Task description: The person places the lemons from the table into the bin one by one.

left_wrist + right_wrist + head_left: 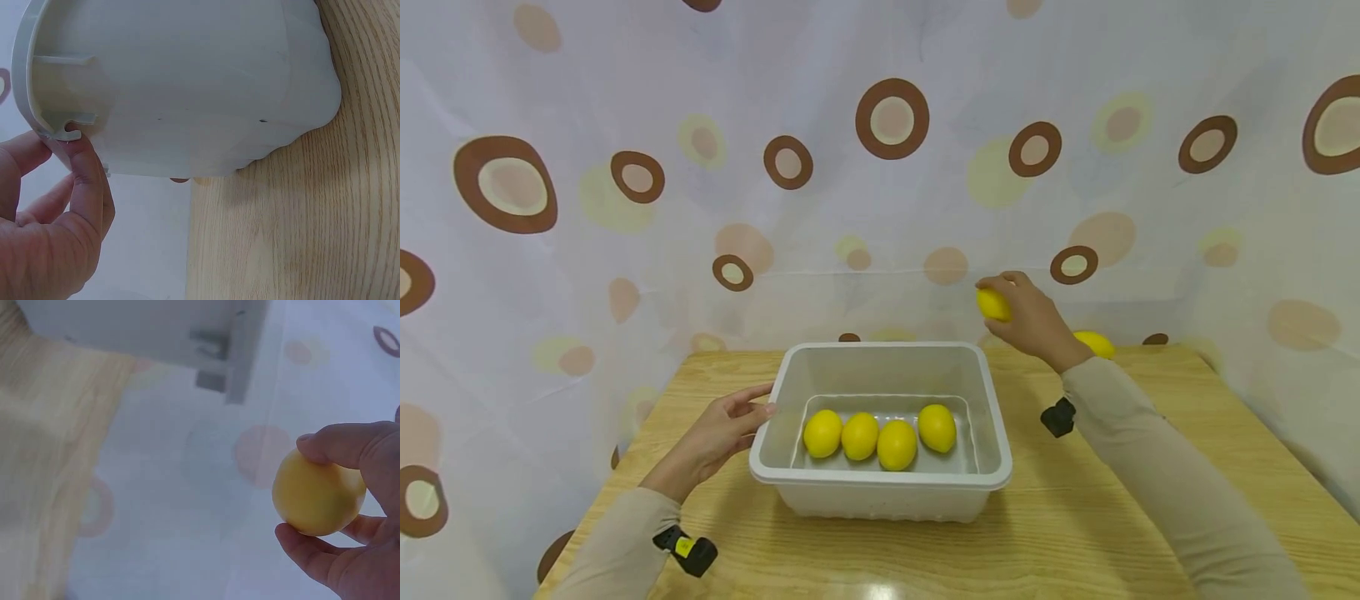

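Observation:
My right hand holds a yellow lemon in the air, above and just right of the white plastic bin's far right corner. In the right wrist view, the thumb and fingertips pinch this lemon from opposite sides. Several lemons lie on the floor of the bin. At the bin's left side, my left hand grips the rim. The left wrist view shows the fingers of this hand at the rim's edge, one of them under the lip of the bin.
Another lemon lies at the back right of the wooden table, partly hidden behind the right wrist. A patterned curtain hangs behind the table and around its sides. Each wrist wears a small black camera.

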The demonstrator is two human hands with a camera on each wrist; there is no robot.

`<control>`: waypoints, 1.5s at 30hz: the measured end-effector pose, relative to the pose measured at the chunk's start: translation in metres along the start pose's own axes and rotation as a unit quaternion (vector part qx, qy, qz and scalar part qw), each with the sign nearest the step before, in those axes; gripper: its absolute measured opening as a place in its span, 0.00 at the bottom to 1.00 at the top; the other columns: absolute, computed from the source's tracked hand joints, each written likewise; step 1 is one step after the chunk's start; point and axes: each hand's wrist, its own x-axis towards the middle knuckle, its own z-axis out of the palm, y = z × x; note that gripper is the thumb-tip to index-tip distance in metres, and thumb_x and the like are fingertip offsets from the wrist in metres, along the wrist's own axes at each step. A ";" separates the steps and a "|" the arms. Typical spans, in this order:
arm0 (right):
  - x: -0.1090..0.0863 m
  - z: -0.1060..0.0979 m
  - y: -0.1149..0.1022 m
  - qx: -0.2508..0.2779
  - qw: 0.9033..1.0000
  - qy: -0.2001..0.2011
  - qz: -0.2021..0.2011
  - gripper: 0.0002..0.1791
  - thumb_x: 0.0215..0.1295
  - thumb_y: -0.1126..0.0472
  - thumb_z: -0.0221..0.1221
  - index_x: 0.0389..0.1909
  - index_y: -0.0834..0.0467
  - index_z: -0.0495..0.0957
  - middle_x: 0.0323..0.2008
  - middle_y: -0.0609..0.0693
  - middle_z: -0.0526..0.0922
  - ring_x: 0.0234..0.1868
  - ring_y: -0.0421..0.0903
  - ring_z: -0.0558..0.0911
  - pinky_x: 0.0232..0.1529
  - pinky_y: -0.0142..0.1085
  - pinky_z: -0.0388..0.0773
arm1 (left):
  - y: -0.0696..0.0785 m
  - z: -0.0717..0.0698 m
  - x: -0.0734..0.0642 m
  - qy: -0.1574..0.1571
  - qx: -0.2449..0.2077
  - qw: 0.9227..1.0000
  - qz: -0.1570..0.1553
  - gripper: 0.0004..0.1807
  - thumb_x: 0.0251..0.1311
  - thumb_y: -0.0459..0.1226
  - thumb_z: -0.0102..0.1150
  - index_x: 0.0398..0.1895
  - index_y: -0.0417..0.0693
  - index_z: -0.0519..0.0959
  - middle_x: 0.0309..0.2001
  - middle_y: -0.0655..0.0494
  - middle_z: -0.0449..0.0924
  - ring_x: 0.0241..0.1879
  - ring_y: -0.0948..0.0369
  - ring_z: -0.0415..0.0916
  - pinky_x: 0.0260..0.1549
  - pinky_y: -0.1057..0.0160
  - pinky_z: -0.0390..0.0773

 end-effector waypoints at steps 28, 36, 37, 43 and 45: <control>0.024 -0.012 -0.085 0.103 0.987 -0.017 -0.123 0.27 0.56 0.68 0.66 0.58 0.57 0.74 0.59 0.55 0.68 0.51 0.56 0.73 0.51 0.49 0.77 | 0.001 0.002 0.000 0.008 0.000 1.000 -0.007 0.34 0.68 0.42 0.55 0.72 0.40 0.57 0.47 0.49 0.79 0.44 0.61 0.79 0.46 0.63 0.80; 0.028 0.004 -0.103 0.077 0.974 -0.073 -0.198 0.27 0.56 0.65 0.67 0.58 0.55 0.74 0.58 0.54 0.71 0.54 0.51 0.74 0.56 0.45 0.74 | 0.003 0.003 0.000 0.010 0.000 1.000 -0.005 0.34 0.68 0.41 0.55 0.72 0.39 0.57 0.47 0.48 0.79 0.44 0.61 0.79 0.46 0.62 0.80; 0.028 0.007 -0.105 0.073 0.972 -0.082 -0.207 0.27 0.56 0.65 0.67 0.58 0.55 0.74 0.58 0.54 0.72 0.54 0.51 0.74 0.56 0.45 0.74 | 0.003 0.003 0.000 0.011 0.001 1.000 -0.005 0.34 0.68 0.41 0.55 0.72 0.39 0.57 0.47 0.48 0.78 0.44 0.61 0.79 0.46 0.62 0.80; 0.030 0.029 -0.112 0.045 0.963 -0.152 -0.218 0.26 0.57 0.66 0.66 0.58 0.52 0.75 0.59 0.53 0.71 0.49 0.50 0.77 0.54 0.42 0.76 | 0.002 0.003 0.000 0.010 0.002 1.000 -0.005 0.34 0.68 0.42 0.55 0.72 0.40 0.57 0.47 0.48 0.78 0.44 0.61 0.78 0.47 0.62 0.80; 0.029 0.035 -0.114 0.042 0.958 -0.181 -0.217 0.26 0.57 0.66 0.65 0.58 0.51 0.75 0.60 0.52 0.71 0.50 0.51 0.77 0.54 0.42 0.75 | 0.002 0.003 0.000 0.010 0.002 1.000 -0.005 0.34 0.68 0.42 0.55 0.72 0.39 0.57 0.46 0.49 0.78 0.44 0.61 0.79 0.47 0.62 0.80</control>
